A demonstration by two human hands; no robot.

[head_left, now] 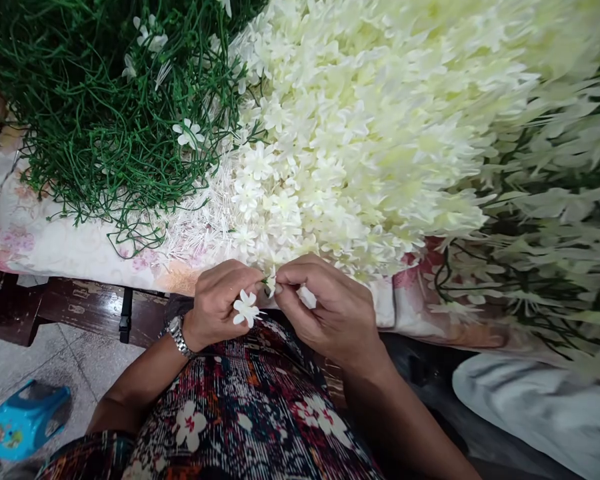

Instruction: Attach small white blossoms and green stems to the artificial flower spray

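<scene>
My left hand (224, 297), with a metal watch on its wrist, is closed around a green plastic stem that is mostly hidden by the fingers. A white artificial flower (247, 309) sticks out below that fist. Between the two hands, a small white blossom (271, 285) meets the green stem tip. My right hand (333, 310) pinches this blossom between thumb and forefinger. Just beyond both hands lies a big heap of loose cream-white artificial flowers (340, 140). To its left is a tangled pile of green plastic stems (115, 127).
A floral-patterned cloth (95, 250) covers the work surface up to its near edge. Finished-looking white flower sprays (545, 200) lie at the right. A blue plastic stool (25, 420) stands on the tiled floor, lower left. Someone's light-coloured trouser leg (535, 400) shows at lower right.
</scene>
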